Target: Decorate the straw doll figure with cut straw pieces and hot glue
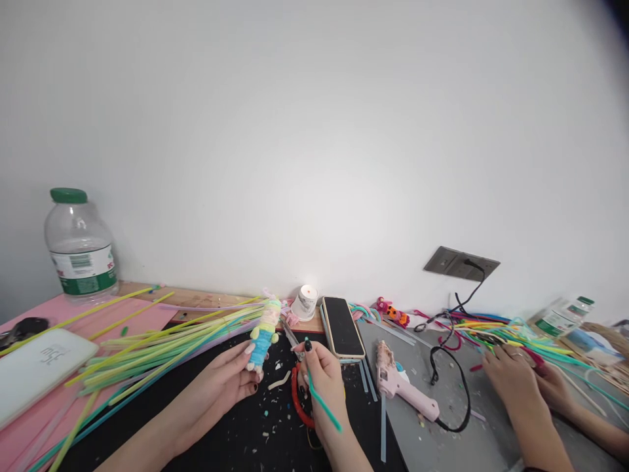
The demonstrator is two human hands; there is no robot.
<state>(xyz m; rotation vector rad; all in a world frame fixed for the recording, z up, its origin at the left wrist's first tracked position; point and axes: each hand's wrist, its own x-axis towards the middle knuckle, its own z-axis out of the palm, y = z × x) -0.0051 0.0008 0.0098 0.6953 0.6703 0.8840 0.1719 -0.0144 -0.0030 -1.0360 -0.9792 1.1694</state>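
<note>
My left hand pinches a small pipe-cleaner doll upright, with a blue body, pale yellow arms and a pale head. A short teal pipe cleaner is in my right hand, its free end pointing down across the palm. Red-handled scissors lie along the left side of that hand, the blades pointing away. Whether the fingers also grip them I cannot tell. Below the doll a cream pipe-cleaner scrap rests on the black mat.
Bundled pipe cleaners spread at left near a white power bank and a large bottle. Beyond my hands stand a paper cup and a phone. Right, a corded glue gun lies near another person's hands.
</note>
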